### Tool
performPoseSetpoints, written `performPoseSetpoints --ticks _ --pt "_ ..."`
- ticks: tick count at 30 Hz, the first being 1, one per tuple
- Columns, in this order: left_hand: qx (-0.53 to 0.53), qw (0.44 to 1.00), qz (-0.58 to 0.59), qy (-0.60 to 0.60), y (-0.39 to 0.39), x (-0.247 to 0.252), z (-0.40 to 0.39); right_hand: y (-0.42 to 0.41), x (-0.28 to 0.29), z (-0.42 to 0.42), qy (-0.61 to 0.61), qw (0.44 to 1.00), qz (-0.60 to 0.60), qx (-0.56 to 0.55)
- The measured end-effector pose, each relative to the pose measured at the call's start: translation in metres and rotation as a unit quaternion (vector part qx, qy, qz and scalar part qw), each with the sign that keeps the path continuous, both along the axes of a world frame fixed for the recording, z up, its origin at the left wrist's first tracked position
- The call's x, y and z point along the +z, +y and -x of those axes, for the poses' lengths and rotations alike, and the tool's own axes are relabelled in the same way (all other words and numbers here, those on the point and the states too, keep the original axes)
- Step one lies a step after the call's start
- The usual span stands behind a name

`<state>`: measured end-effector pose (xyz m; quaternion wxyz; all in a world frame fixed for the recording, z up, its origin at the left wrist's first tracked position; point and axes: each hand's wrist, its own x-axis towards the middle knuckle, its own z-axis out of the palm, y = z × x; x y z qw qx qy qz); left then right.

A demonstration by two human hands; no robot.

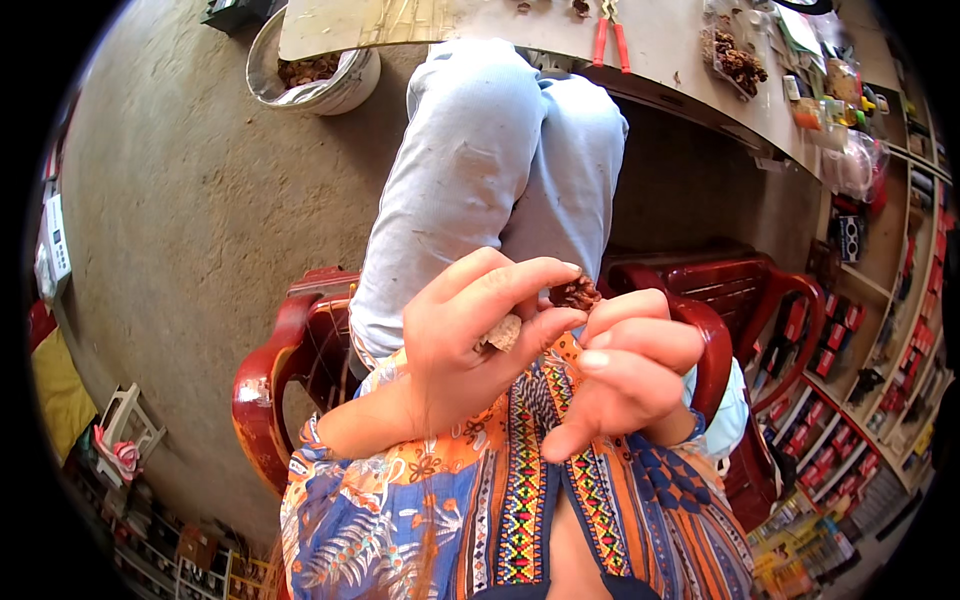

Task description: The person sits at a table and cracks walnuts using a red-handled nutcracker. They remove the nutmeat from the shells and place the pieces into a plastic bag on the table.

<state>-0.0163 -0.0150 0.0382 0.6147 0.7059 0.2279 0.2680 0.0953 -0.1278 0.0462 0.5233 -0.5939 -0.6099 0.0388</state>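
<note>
Above my lap, my left hand (480, 322) pinches a dark brown, wrinkled nut kernel (576, 292), apparently walnut, between thumb and forefinger. A pale tan piece of shell (502, 334) rests in that same hand, partly covered by the fingers. Close against the kernel's right side is my right hand (634, 360), its fingers curled and its thumb pointing down and away. The right palm is hidden, so whether anything lies inside it does not show. Pliers with red handles (611, 46) lie at the table's near edge beyond my knees.
A clear plastic container (735, 64) of kernels stands on the table (480, 19), with jars (817, 112) farther right. Beside the table's left end, a white bucket (352, 86) holds shells. Dark red chair arms (259, 390) flank me. Shelves (892, 360) of boxed goods line the right.
</note>
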Motion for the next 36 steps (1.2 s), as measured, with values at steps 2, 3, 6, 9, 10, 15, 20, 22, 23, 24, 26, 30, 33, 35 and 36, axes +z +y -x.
performPoseSetpoints --ticks 2,3,6,9,10,15,20,22,23,24,26,30,33,35,36 --pt "0.000 1.000 0.002 -0.021 0.002 -0.006 -0.002 -0.003 0.000 0.007 0.012 1.000 0.005 -0.012" --pt "0.000 1.000 0.002 -0.031 0.003 -0.009 -0.002 -0.005 -0.004 0.010 0.037 0.999 -0.006 -0.021" --pt "-0.020 0.859 0.512 -0.012 0.001 -0.003 -0.002 -0.003 -0.007 0.011 0.084 0.995 -0.042 -0.018" --pt "-0.028 0.796 0.596 -0.103 -0.004 -0.015 -0.001 -0.003 -0.004 0.014 0.112 0.993 -0.042 0.001" --pt "-0.033 0.794 0.598 -0.107 -0.002 -0.015 -0.001 -0.002 -0.004 0.016 0.121 0.992 -0.041 0.002" --pt "0.005 0.793 0.600 -0.106 -0.007 -0.016 -0.002 0.002 -0.003 0.024 0.155 0.987 -0.022 0.023" --pt "0.016 0.832 0.540 -0.123 -0.010 -0.020 -0.006 0.007 -0.002 0.026 0.162 0.986 -0.017 0.015" --pt "0.019 0.877 0.462 -0.134 -0.011 -0.026 -0.005 0.006 0.000 0.026 0.205 0.979 -0.018 0.016" --pt "0.015 0.899 0.419 -0.126 -0.011 -0.028 -0.004 0.006 0.000 0.026 0.226 0.974 -0.018 0.017" --pt "0.009 0.919 0.376 -0.118 -0.009 -0.030 -0.003 0.006 0.001 0.025 0.228 0.973 -0.026 0.012" --pt "0.005 0.952 0.288 -0.100 -0.008 -0.032 -0.003 0.007 0.002 0.023 0.233 0.971 -0.042 0.002" --pt "-0.009 0.959 0.260 -0.108 -0.004 -0.034 -0.003 0.005 0.011 0.020 0.219 0.975 0.025 -0.002" --pt "-0.006 0.919 0.375 -0.121 -0.013 -0.033 -0.001 0.003 0.010 0.021 0.224 0.973 0.055 -0.005" --pt "0.007 0.903 0.416 -0.105 -0.017 -0.032 -0.001 -0.001 0.009 0.024 0.223 0.971 0.086 -0.024" --pt "0.013 0.896 0.430 -0.106 -0.019 -0.033 -0.001 -0.001 0.009 0.024 0.217 0.971 0.097 -0.025"
